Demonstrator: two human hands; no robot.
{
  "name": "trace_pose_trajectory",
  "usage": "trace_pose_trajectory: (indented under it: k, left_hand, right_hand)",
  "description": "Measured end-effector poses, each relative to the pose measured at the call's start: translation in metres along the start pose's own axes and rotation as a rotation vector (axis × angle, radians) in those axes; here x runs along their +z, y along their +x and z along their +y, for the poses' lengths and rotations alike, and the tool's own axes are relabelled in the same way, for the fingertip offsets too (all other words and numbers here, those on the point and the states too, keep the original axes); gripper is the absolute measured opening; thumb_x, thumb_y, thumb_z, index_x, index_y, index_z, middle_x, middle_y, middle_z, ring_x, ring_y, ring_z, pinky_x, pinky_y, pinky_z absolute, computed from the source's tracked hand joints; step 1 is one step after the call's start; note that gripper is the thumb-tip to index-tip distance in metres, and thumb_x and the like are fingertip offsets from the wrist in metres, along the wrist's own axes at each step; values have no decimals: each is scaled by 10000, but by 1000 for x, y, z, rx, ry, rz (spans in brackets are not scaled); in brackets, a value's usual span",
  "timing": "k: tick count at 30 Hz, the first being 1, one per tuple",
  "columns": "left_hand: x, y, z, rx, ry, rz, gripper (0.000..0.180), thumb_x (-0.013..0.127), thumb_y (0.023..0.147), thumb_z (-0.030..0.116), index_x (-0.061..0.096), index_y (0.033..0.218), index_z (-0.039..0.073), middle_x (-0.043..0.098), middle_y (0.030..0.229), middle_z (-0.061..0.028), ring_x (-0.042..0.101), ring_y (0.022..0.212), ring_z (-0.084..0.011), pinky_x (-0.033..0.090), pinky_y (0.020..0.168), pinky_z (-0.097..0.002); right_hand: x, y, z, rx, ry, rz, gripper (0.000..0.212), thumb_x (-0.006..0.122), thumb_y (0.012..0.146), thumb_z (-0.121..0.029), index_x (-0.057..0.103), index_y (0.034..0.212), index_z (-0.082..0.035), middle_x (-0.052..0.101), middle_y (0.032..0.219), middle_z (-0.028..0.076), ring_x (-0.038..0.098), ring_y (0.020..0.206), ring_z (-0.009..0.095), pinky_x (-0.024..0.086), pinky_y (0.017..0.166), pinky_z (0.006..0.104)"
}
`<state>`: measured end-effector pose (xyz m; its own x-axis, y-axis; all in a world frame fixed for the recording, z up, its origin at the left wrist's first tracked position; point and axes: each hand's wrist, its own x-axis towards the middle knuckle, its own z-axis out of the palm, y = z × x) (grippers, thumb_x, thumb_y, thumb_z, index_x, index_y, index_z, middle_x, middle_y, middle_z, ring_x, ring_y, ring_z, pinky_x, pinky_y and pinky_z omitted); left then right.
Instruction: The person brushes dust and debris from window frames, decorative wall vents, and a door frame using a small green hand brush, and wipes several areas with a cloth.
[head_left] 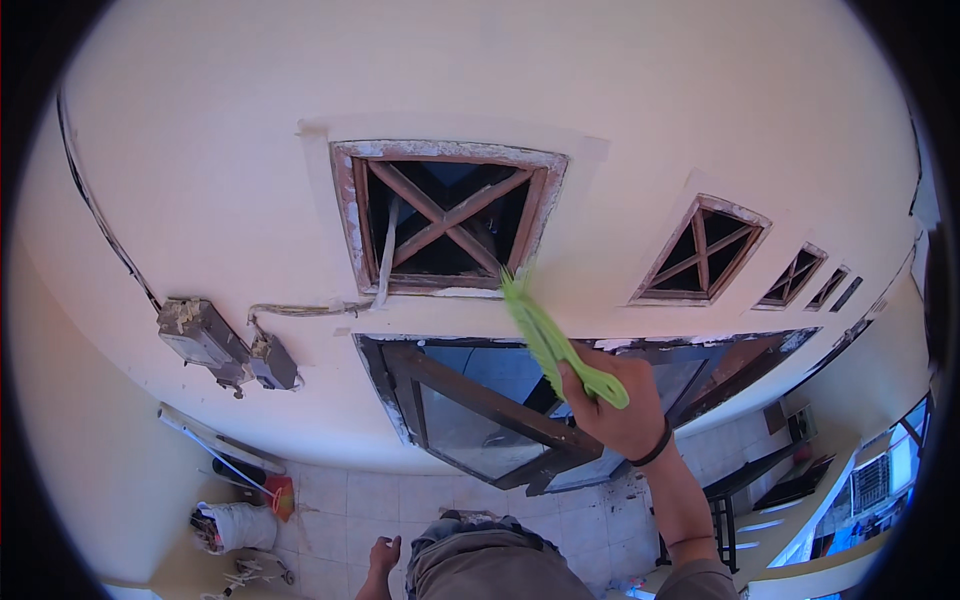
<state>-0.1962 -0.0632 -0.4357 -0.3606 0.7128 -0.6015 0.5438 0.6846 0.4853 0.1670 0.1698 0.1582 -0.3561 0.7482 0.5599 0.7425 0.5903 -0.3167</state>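
Note:
My right hand (618, 402) is closed round the handle of a light green brush (537, 325). The brush tilts up and to the left, and its bristle tip is at the lower right corner of a square vent frame (352, 215). This wooden frame has brown crossed bars (445, 222) and whitish, patchy paint along its edges. Low in the picture, my left hand (383, 553) hangs beside my body with nothing visible in it. Its fingers are loosely bent and apart from the thumb.
Below the vent, a dark-framed window sash (490, 420) swings out toward me. Grey meter boxes (203, 340) and a cable hang on the wall at left. A white sack (240, 527) and a red dustpan (281, 497) stand on the tiled floor. Dark metal furniture (740, 490) is at right.

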Motion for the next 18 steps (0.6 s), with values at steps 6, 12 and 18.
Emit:
trace_pose_trajectory:
  k: [6,12,18]
  left_hand:
    - [5,-25,-14,-62,8,-58,668,624,943,604,670,1260,19,736,1126,-281,687,1142,-441,533,1003,-486]
    - [8,-28,-21,-44,49,-52,688,635,939,617,653,1284,21,736,1138,-274,683,1152,-441,532,1004,-490]
    - [1,-17,-8,-72,-68,-15,662,621,957,603,650,1284,29,740,1124,-270,678,1151,-451,532,1001,-502]
  right_hand:
    - [0,-8,-28,54,249,174,237,679,982,-123,753,1164,9,670,683,141,656,536,277,524,533,339]
    - [30,0,-39,-120,148,-161,223,663,984,-89,728,1151,42,686,718,164,658,557,303,509,526,355]
    - [59,11,-51,-27,-21,209,224,670,1001,-148,743,1133,17,695,744,147,663,583,241,508,563,326]
